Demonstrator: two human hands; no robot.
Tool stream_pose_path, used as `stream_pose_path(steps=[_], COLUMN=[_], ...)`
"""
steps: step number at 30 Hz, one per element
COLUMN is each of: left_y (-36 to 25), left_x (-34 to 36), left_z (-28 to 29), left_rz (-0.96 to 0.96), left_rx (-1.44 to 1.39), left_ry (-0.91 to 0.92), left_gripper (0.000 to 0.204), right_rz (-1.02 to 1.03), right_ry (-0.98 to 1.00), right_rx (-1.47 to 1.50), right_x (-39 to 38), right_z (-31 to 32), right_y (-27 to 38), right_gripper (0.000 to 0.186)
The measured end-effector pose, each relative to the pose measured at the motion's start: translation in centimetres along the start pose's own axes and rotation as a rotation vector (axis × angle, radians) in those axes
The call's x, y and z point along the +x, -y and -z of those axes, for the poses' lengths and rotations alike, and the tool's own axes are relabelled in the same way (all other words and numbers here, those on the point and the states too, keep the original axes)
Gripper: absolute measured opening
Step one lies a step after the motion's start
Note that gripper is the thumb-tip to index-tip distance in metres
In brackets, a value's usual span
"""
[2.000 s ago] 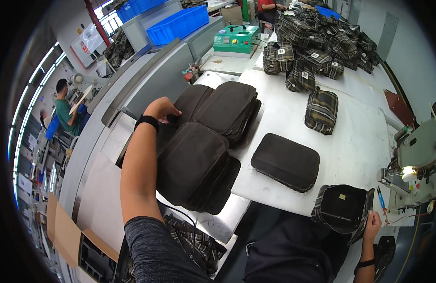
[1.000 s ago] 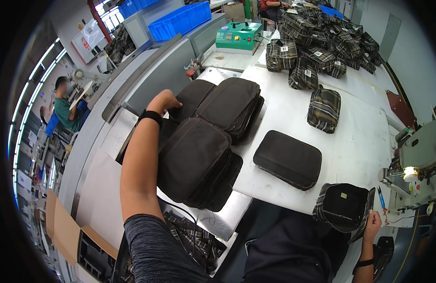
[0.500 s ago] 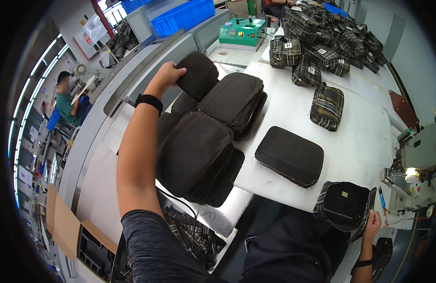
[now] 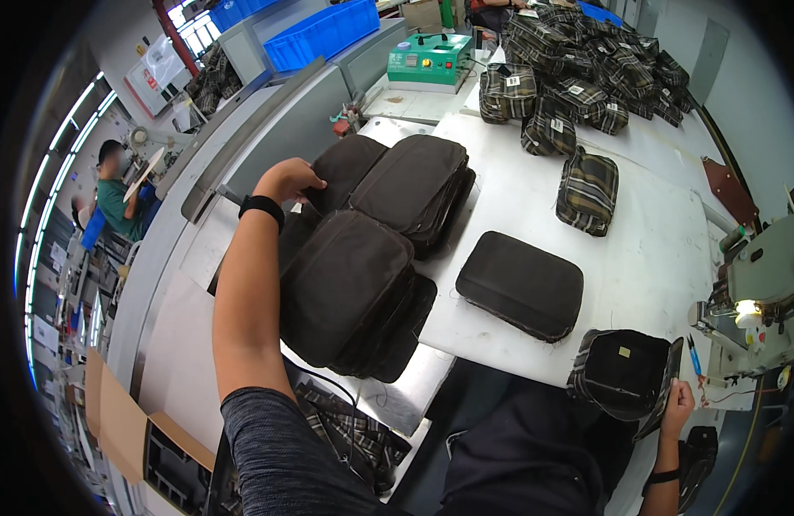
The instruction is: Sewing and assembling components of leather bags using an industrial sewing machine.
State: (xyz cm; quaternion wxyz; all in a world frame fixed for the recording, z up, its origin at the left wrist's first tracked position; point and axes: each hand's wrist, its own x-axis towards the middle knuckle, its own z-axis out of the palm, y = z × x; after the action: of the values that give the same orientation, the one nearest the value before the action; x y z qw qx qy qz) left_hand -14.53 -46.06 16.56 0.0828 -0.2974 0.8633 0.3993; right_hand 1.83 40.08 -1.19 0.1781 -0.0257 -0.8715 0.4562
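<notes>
My left hand (image 4: 292,179) is at the back left, closed on the edge of a dark brown rounded fabric panel (image 4: 349,168), thumb on top and fingers mostly hidden. The panel lies low beside a stack of similar panels (image 4: 410,181). Nearer to me stands another stack of dark panels (image 4: 349,279). At the lower right, my right hand (image 4: 677,409) grips the raised lid edge of an open plaid pouch (image 4: 620,374) with a black inside and a small pale label. A single dark panel (image 4: 521,284) lies flat on the white table (image 4: 655,275) between my hands.
A closed plaid pouch (image 4: 588,191) sits farther back, before a big heap of plaid pouches (image 4: 577,60). A sewing machine (image 4: 762,275) with a lit lamp stands right, blue-handled snips (image 4: 695,357) beside it. Behind are a green control box (image 4: 429,62) and a blue crate (image 4: 321,34).
My left hand has come down and slightly left, lowering the raised dark panel beside the stack. My right hand stays on the open pouch's lid. The whole view has shifted slightly.
</notes>
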Motion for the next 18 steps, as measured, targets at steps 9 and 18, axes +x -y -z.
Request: stream_pose_path(steps=[9,18], left_y=[-0.9,-1.0], left_x=[0.9,-0.6], left_z=[-0.6,-0.7], left_rz=[0.178,0.232], left_rx=[0.497,0.494], left_ry=[-0.015,-0.088], left_gripper=[0.062,0.063], right_rz=[0.0,-0.001], right_ry=[-0.002,-0.002], right_rx=[0.004,0.033], right_x=[0.0,0.0], right_z=[0.0,0.1], right_y=[-0.3,-0.7], right_gripper=[0.031,0.03])
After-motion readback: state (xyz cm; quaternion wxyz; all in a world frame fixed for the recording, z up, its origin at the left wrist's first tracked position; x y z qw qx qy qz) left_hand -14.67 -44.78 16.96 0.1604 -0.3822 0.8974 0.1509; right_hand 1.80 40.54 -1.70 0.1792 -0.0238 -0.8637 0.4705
